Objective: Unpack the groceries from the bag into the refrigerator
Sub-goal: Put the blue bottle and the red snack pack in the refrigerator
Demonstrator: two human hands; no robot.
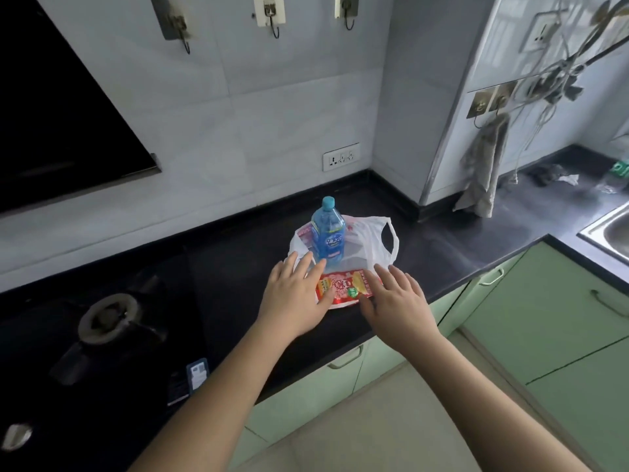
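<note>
A white plastic bag lies flattened on the black countertop. A blue drink bottle with a light blue cap stands upright on the bag. In front of it lies a red and yellow snack packet, near the counter's front edge. My left hand hovers over the packet's left end, fingers spread, thumb touching the packet. My right hand is spread over the packet's right end. Neither hand grips anything. The refrigerator is not in view.
A gas hob sits on the counter at the left, under a black range hood. A steel sink is at the far right. A cloth hangs from a wall hook. Green cabinets run below the counter.
</note>
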